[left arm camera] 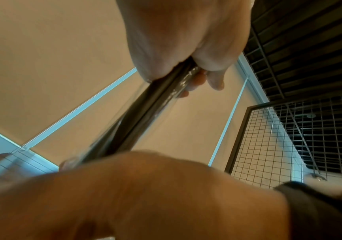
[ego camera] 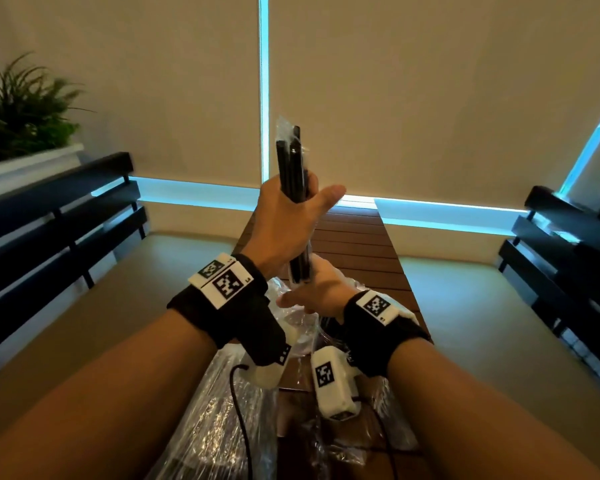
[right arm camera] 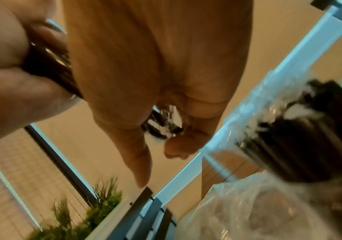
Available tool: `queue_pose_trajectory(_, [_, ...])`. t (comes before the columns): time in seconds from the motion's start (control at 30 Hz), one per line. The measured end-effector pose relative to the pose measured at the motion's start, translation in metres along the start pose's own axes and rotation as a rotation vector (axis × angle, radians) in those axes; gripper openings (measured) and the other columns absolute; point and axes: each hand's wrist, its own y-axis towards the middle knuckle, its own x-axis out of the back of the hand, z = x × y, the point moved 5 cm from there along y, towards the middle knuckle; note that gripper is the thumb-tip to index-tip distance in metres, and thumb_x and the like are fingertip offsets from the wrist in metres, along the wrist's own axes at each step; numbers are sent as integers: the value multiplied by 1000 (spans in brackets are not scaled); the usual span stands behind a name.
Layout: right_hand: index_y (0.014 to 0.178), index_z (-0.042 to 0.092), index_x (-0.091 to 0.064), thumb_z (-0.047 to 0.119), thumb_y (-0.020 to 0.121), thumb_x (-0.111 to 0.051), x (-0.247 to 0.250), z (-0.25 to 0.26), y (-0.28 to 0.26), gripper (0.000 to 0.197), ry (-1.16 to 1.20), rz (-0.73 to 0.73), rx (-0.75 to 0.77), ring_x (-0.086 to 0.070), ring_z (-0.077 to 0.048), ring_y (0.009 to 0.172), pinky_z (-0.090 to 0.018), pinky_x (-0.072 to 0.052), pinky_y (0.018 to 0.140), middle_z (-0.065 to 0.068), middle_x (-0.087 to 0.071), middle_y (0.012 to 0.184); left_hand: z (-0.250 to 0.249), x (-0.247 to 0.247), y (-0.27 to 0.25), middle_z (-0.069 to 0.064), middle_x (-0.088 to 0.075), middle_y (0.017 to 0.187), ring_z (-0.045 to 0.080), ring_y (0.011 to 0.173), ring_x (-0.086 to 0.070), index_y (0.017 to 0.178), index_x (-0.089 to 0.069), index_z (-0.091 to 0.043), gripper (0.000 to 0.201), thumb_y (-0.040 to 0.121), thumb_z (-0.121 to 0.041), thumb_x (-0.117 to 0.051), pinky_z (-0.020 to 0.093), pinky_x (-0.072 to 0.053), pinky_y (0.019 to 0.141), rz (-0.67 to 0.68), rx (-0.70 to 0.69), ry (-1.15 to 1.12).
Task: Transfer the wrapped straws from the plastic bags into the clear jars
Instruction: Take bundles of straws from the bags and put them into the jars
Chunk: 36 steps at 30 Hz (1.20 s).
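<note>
Straws [ego camera: 292, 174]: one upright wrapped bundle | hands: left [ego camera: 284, 223] grips middle, right [ego camera: 321, 289] cups bottom end

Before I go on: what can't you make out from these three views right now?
- Jar: right wrist view only, blurred; fill level unreadable. In the head view the hands and forearms hide it.
- Straw count in the bundle: the left hand covers its middle.
- Right hand grip: head view shows its back only.

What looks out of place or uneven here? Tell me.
The straws in the left hand sit unevenly: their top ends are staggered, not flush. The right hand is under their lower ends. Nothing looks spilled or damaged.
</note>
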Motion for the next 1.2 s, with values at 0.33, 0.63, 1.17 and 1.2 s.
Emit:
queue_pose_trajectory(0.33, [154, 28, 9, 64, 50, -86, 46, -61, -41, 146, -460, -208, -231, -28, -37, 141, -54, -34, 110, -15, -18, 157, 65, 9, -18, -6, -47, 56, 15, 54, -47, 72, -52, -14, 31, 82, -27, -79, 35, -46, 59, -171, 185, -66])
queue_pose_trajectory(0.63, [151, 19, -12, 40, 58, -91, 12, -107, -36, 123, -18, -286, -275, -54, -28, 122, -31, -47, 92, -9, -53, 137, 94, -22, -28, -4, -49, 59, 16, 60, -51, 68, -49, -20, 33, 84, -26, -77, 37, -49, 65, -210, 286, -156])
queue_pose_trajectory(1.17, [120, 24, -34, 44, 62, -83, 9, -109, -31, 79, -112, -398, -201, -62, -25, 102, -43, -55, 86, -2, -60, 112, 131, -37, -34, -10, -53, 60, 6, 58, -56, 70, -50, -21, 30, 87, -26, -74, 30, -49, 68, -206, 385, -186])
queue_pose_trajectory(1.2, [120, 24, -33, 44, 63, -83, 9, -109, -31, 78, -110, -394, -195, -61, -25, 102, -41, -55, 86, -1, -60, 113, 131, -38, -33, -11, -53, 58, 6, 57, -56, 70, -50, -21, 30, 87, -27, -74, 31, -50, 68, -214, 379, -172])
